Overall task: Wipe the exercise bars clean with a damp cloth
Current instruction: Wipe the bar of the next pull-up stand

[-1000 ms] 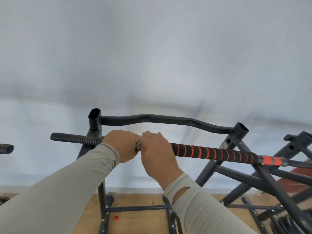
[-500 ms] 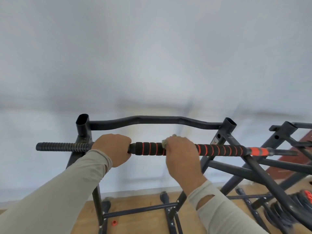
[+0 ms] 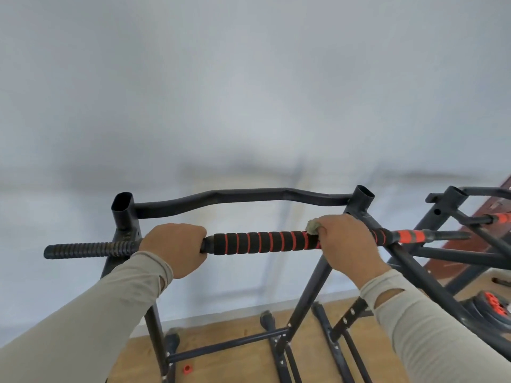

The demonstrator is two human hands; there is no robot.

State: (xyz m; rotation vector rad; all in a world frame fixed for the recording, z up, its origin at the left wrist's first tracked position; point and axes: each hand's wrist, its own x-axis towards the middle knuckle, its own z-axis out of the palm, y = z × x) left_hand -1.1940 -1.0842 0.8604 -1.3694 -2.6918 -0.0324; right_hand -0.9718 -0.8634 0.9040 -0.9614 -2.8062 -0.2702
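Now: two hands on one bar (image 3: pixel 265 242) | left hand (image 3: pixel 177 247) grips | right hand (image 3: pixel 348 244) maybe holds cloth (image 3: pixel 313 226)

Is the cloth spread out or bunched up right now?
Bunched. Only a small wad of cloth shows, pinched against the bar by the right hand.

The left hand (image 3: pixel 177 248) holds the black and orange foam bar (image 3: pixel 262 242). The right hand (image 3: pixel 349 246) presses what looks like a cloth (image 3: pixel 313 226) on it.

two hands (image 3: pixel 174 248), one cloth (image 3: pixel 312 226), one striped bar (image 3: pixel 262 242)
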